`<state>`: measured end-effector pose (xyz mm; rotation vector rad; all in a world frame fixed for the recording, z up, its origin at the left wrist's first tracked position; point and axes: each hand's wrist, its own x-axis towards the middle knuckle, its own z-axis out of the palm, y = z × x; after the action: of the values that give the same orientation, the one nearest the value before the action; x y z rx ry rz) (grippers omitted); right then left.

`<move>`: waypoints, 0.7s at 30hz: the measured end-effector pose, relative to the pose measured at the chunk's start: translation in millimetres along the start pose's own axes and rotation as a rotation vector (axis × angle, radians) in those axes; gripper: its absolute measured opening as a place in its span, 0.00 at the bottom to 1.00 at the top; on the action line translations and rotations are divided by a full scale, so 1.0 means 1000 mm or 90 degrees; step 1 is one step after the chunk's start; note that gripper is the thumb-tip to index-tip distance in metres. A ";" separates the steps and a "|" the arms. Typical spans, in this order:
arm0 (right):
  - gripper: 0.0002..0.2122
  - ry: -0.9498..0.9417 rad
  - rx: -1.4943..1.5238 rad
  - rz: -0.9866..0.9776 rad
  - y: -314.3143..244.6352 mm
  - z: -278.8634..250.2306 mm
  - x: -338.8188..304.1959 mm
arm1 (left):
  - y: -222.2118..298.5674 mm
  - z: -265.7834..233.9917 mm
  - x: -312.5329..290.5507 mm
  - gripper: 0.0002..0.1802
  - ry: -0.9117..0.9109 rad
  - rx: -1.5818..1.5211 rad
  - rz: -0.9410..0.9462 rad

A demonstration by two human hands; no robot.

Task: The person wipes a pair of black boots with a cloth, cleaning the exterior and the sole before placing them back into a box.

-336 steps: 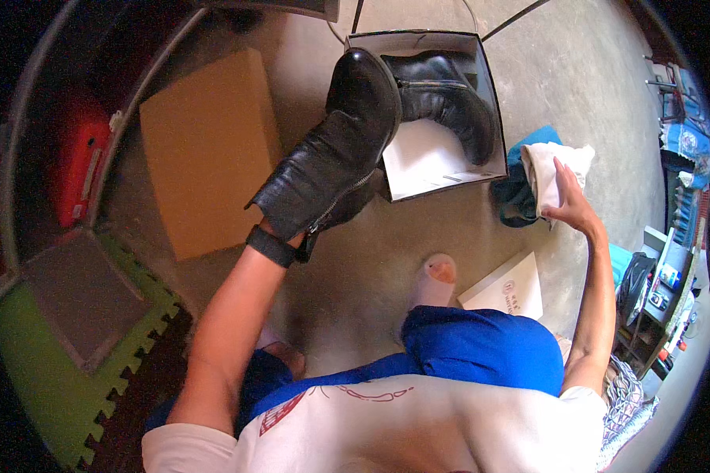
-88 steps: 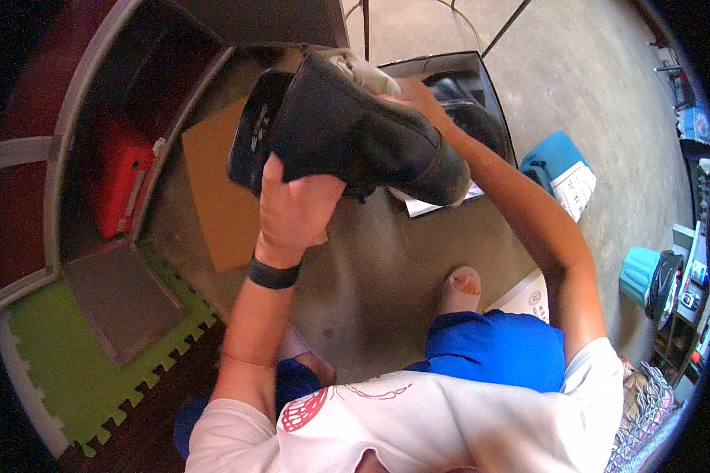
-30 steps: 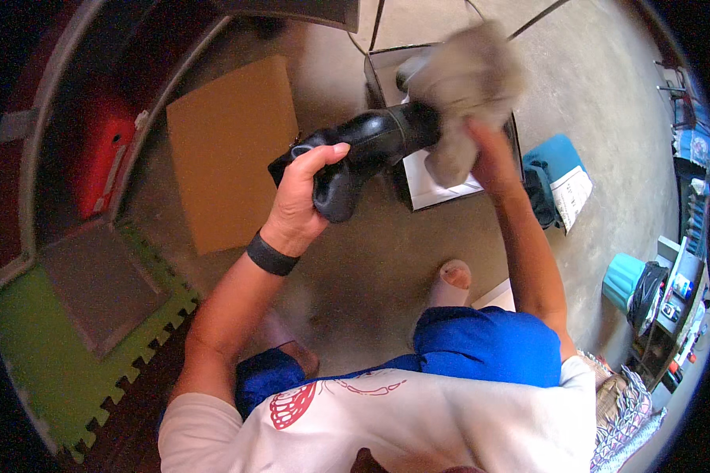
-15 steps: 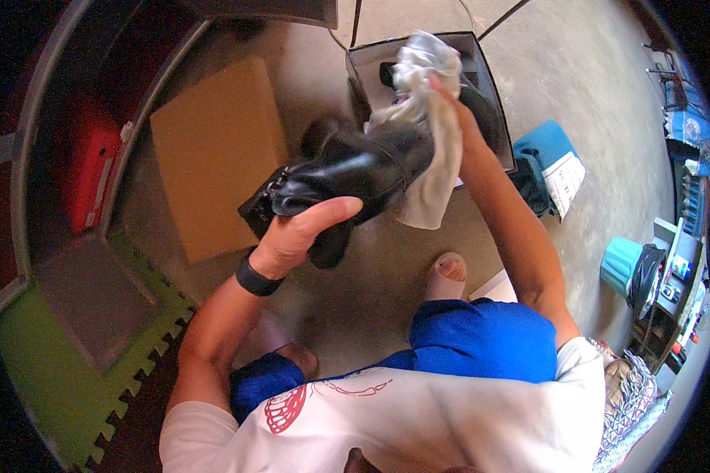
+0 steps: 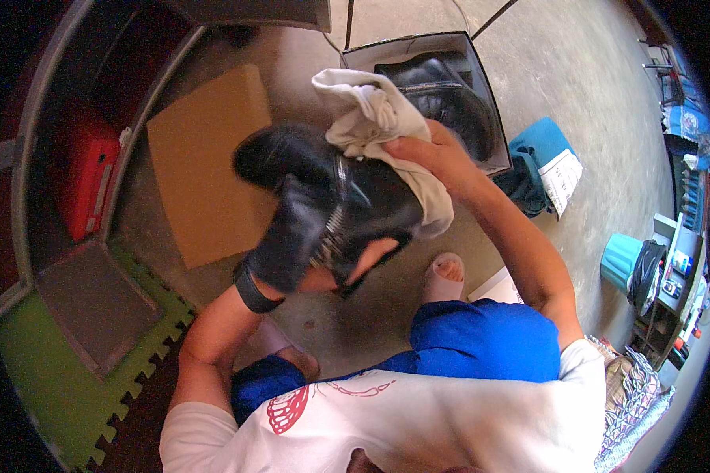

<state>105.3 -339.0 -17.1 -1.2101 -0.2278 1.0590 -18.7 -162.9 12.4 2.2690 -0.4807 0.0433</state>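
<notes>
Above the floor (image 5: 576, 87) my left hand (image 5: 347, 268) grips the black boot (image 5: 323, 197); my right hand (image 5: 434, 154) clutches the cloth (image 5: 371, 114). I'd rub firmly, steadying the boot.

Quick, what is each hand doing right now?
Left hand: mostly hidden inside the black boot, holding it up.
Right hand: closed on a pale cloth, pressed against the boot.

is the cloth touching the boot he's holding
Touching. The head view shows the right hand pressing the pale cloth onto the black boot.
</notes>
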 end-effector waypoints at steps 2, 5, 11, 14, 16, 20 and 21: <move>0.20 -0.026 0.059 0.046 0.012 0.006 0.009 | 0.009 0.003 -0.007 0.23 0.007 0.123 0.051; 0.16 0.004 0.093 0.075 0.039 -0.010 0.030 | 0.021 0.001 -0.011 0.23 -0.002 0.201 0.108; 0.23 0.189 0.324 0.039 0.072 -0.106 0.037 | 0.007 -0.009 0.000 0.22 0.033 0.230 0.080; 0.22 0.170 0.294 -0.124 -0.001 -0.045 -0.004 | 0.004 -0.011 -0.001 0.21 0.034 0.252 0.061; 0.23 0.266 0.020 -0.158 -0.004 -0.062 -0.016 | 0.004 -0.011 0.003 0.21 0.031 0.255 0.066; 0.34 -0.135 -0.262 -0.141 -0.027 -0.009 -0.013 | 0.007 -0.007 0.000 0.20 0.011 0.265 0.081; 0.30 -0.123 -0.140 0.021 -0.022 -0.013 -0.014 | 0.011 -0.006 0.002 0.20 0.008 0.266 0.094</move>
<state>117.9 -357.5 1.8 -1.3114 -0.4857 1.2042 -20.3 -165.7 24.7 2.6315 -0.6831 0.2543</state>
